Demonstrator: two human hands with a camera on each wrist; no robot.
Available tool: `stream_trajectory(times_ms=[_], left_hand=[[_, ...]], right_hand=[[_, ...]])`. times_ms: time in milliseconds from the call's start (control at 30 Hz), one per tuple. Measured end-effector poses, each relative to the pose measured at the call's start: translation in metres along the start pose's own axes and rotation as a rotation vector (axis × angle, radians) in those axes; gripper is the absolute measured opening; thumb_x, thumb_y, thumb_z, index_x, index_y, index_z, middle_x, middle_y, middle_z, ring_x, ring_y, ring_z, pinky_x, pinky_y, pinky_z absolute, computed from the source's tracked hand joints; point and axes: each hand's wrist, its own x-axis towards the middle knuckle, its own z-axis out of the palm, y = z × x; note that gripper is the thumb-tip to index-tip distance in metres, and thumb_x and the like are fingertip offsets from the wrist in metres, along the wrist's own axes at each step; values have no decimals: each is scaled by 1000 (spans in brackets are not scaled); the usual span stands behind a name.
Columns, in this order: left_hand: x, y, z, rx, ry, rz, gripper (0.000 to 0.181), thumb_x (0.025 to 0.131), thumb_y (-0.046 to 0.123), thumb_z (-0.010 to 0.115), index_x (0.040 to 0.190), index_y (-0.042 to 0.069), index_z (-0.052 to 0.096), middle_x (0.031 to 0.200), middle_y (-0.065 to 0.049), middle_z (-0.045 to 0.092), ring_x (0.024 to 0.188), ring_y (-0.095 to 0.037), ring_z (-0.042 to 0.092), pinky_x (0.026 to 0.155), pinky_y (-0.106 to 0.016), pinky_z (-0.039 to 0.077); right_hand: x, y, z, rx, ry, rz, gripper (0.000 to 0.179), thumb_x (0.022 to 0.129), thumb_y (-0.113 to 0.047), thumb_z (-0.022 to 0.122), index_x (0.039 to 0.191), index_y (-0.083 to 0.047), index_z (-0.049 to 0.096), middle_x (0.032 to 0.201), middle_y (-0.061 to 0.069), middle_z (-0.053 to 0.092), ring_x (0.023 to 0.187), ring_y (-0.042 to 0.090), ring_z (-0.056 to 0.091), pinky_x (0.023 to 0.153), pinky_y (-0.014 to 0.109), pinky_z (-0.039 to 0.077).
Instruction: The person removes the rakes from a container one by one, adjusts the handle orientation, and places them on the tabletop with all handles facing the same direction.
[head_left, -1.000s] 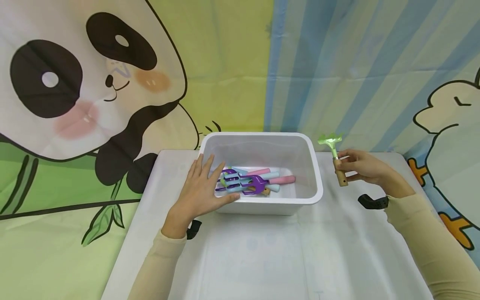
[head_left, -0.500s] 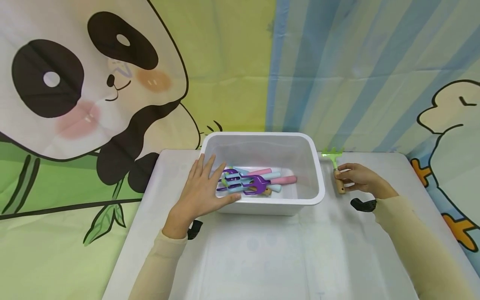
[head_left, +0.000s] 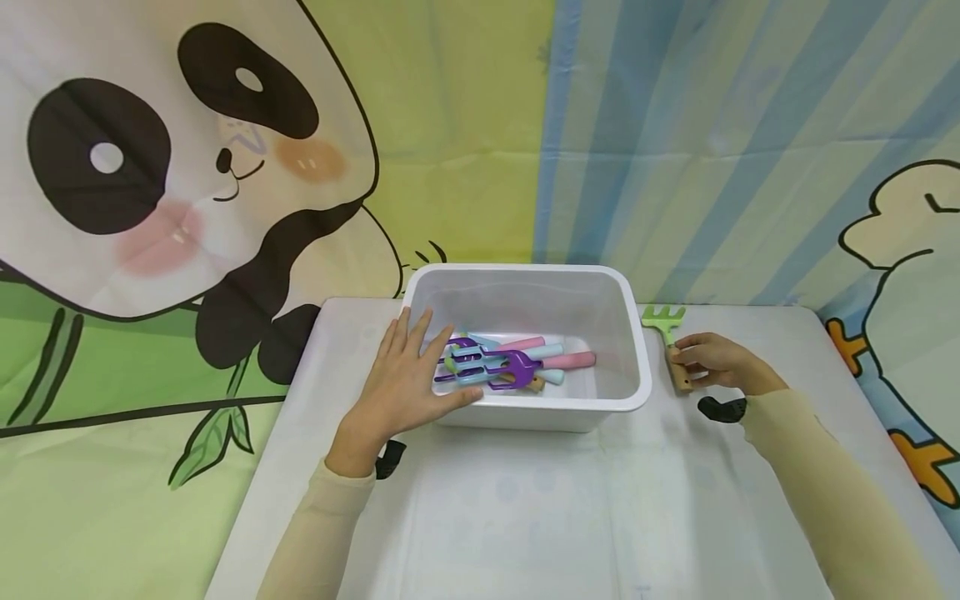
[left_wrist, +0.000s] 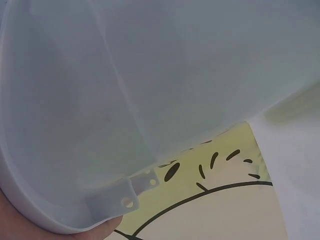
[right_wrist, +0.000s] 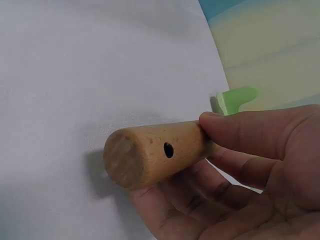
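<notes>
- The green rake (head_left: 664, 322), right of the bin (head_left: 517, 418), is pinched by the right hand (head_left: 720, 364).
- The left hand (head_left: 405, 375) is spread at the bin.
- Setting-down seems in hand; gentle release is called for.

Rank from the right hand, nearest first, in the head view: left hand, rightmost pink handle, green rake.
1. Green rake: held in the right hand.
2. Rightmost pink handle: inside the bin, right of its middle.
3. Left hand: at the bin's left side.
</notes>
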Motion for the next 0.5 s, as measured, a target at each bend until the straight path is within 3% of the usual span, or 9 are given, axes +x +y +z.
stream_trajectory(times_ms=[300, 500], left_hand=[[0, 1, 0, 11, -8, 1, 111, 78, 92, 36, 155, 12, 38, 164, -18, 17, 150, -41, -2, 120, -51, -1], [0, 1, 0, 12, -9, -3, 111, 78, 92, 36, 155, 12, 39, 164, -18, 17, 150, -41, -2, 120, -51, -1]], right_hand=[[3, -4, 1, -38, 3, 4, 53, 104, -14, 54, 142, 15, 31, 115, 19, 51, 93, 23, 57, 79, 40, 55], [1, -7, 2, -125, 24, -13, 55, 104, -15, 53, 142, 17, 31, 121, 24, 49, 96, 26, 58, 81, 42, 56]])
